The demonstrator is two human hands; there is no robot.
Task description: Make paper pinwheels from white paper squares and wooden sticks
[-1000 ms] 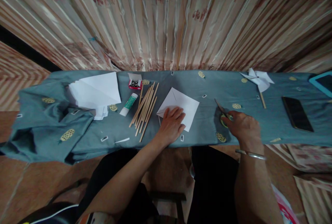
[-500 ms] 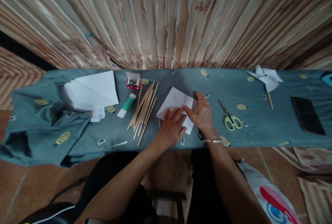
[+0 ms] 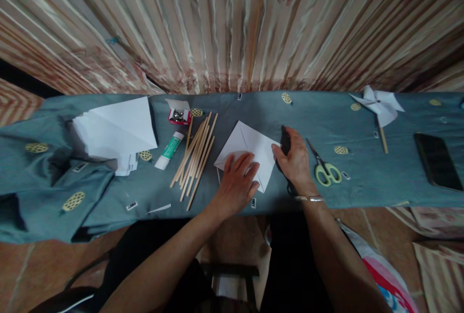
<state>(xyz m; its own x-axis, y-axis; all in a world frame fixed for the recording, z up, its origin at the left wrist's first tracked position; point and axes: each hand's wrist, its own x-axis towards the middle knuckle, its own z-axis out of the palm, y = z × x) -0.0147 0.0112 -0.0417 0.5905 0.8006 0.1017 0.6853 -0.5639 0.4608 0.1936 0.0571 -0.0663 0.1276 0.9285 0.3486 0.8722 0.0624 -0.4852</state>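
A square of white paper (image 3: 250,141) with crease lines lies on the teal cloth in front of me, turned so one corner points away. My left hand (image 3: 237,180) rests on its lower part with the fingers spread flat. At the right corner is my right hand (image 3: 295,156); its thumb touches or nearly touches the paper edge, and the fingers stand apart from the thumb. Just right of that hand lie scissors (image 3: 324,168) with pale green handles. Something dark shows partly beneath my right wrist, too hidden to make out.
To the left are a bundle of wooden sticks (image 3: 195,158), a glue stick (image 3: 169,150), a small open red box of metal pieces (image 3: 179,116) and stacked white paper (image 3: 119,127). A paper pinwheel (image 3: 380,105) and a black phone (image 3: 437,161) lie right. A curtain (image 3: 217,37) hangs behind.
My right hand has slid right, off the middle of the paper to its right corner. My left hand stays on the paper. The view has shifted slightly.
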